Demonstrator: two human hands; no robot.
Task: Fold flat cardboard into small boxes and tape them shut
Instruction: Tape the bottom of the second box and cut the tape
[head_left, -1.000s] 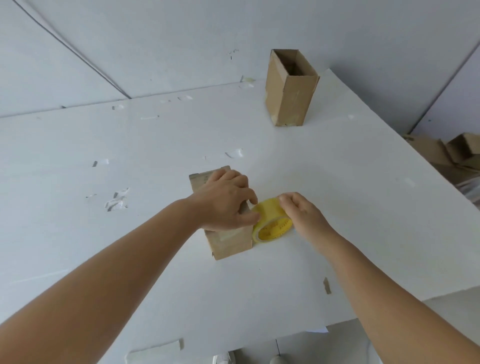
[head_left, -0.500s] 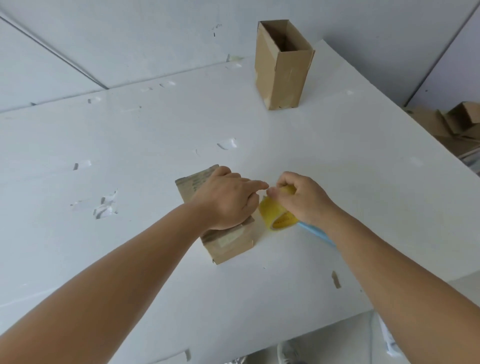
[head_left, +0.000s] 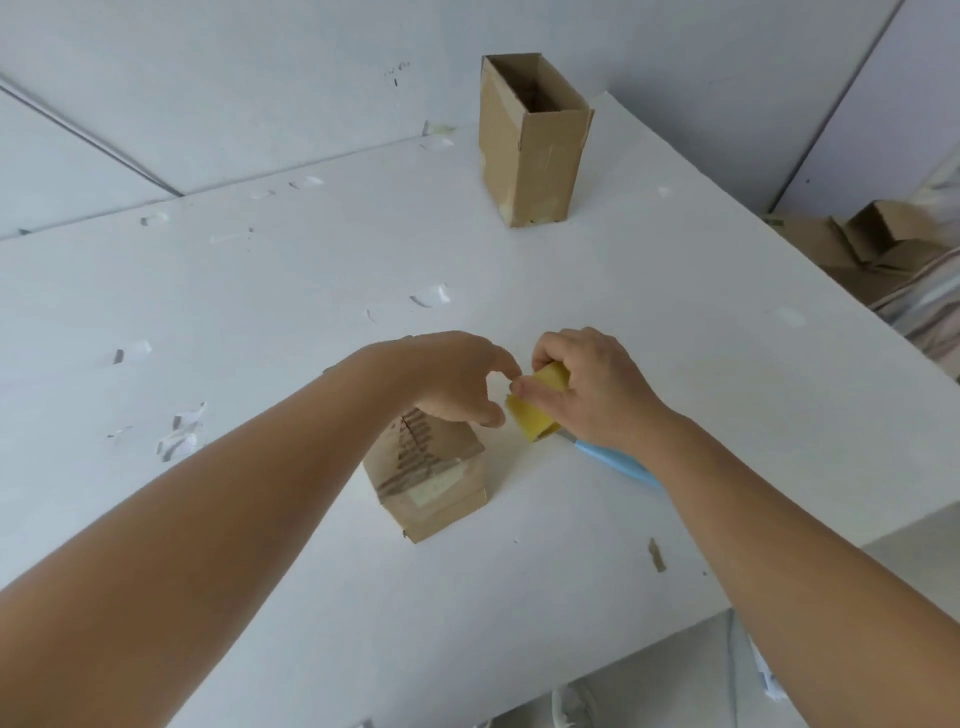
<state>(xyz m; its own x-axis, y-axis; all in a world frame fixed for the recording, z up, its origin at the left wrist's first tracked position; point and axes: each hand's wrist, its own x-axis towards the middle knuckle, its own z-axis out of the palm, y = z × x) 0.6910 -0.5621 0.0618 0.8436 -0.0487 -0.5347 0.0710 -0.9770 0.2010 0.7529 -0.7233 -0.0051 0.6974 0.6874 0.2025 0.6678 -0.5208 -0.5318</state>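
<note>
Right hand (head_left: 592, 387) grips yellow tape roll (head_left: 535, 408) beside small box (head_left: 431, 478); left hand (head_left: 457, 382) fingers pinch at its free end. Pull strip straight, taut, before pressing onto seam.

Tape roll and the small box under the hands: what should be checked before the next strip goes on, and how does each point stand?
1. Tape roll held firmly by right hand: ok.
2. Left hand pinching the tape's free end: cannot tell, the tape is too clear to see.
3. Small box flat on the table, within reach: ok.
4. Box steadied by a hand: not ok, both are at the roll.
5. Blue cutter close by: ok, beside the right wrist.
</note>
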